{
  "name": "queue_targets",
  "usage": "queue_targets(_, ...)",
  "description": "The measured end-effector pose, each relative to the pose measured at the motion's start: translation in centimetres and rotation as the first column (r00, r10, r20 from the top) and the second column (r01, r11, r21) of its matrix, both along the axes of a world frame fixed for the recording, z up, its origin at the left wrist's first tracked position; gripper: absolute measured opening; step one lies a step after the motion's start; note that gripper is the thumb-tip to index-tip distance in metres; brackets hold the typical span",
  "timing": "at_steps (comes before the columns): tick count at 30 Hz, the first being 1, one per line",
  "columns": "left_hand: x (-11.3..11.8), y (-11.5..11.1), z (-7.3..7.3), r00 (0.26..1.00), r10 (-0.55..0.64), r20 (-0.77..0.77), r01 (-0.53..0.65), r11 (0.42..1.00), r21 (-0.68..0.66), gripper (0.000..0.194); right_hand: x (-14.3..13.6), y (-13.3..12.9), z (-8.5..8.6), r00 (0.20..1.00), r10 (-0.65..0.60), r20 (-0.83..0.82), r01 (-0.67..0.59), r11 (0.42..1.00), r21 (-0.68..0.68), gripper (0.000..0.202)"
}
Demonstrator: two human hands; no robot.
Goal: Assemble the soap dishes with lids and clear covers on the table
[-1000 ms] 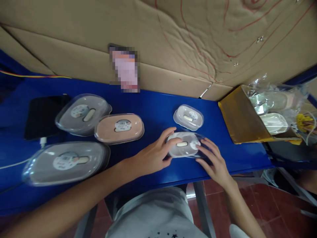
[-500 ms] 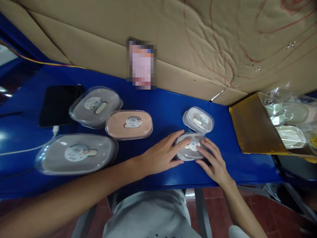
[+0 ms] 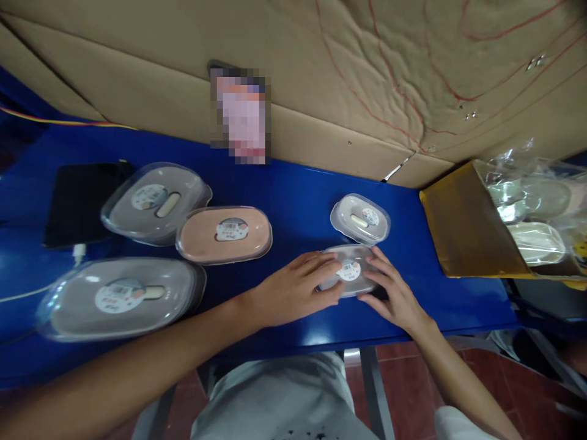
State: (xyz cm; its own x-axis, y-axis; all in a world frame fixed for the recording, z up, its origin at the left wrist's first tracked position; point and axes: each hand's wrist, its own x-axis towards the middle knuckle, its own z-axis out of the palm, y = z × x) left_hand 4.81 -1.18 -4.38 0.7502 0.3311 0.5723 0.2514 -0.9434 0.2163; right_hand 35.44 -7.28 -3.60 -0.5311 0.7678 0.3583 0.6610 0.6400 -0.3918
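I am pressing my left hand [image 3: 293, 290] and right hand [image 3: 392, 293] flatter than a moment ago onto the small lidded box [image 3: 348, 276] near the tabletop's [image 3: 298, 201] front edge, fingers spread, not clamped around it.

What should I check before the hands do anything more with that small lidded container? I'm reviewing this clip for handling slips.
1. Both hands on it: left hand and right hand lie flat on the small clear-lidded container from either side. Ok.
2. Container resting on the blue table: ok.
3. Lid fully seated: cannot tell, fingers cover the edges.
4. Gap to the small white container behind: narrow; whether they touch, cannot tell.
5. Distance from the table's near edge: close. Not ok for a hard push.
6. Pink container to the left: well apart. Ok.
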Motion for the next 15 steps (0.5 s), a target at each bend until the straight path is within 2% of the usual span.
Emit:
queue_targets(5,0.2,-0.2,-0.3,0.999,0.032,-0.038,-0.029,0.997,0.075,0.015,0.1,-0.1,-0.4,1.000,-0.002,0.015,0.001,0.999,0.037,0.060)
queue_targets(9,0.4,-0.4,0.2,0.992,0.068,-0.102,-0.065,0.998,0.026,0.016,-0.6,1.0,0.2,0.999,0.017,0.049,-0.020,0.997,0.071,0.056)
queue_targets(12,0.6,-1.0,1.5,0.967,0.200,-0.158,-0.194,0.979,0.056,0.019,-1.7,2.6,1.3,0.993,0.017,0.120,-0.029,0.995,0.099,0.051)
queue_targets(15,-0.5,-2.5,3.9,0.936,0.313,-0.161,-0.298,0.948,0.111,0.033,-3.2,4.5,2.4,0.966,-0.048,0.255,0.007,0.987,0.161,0.047)
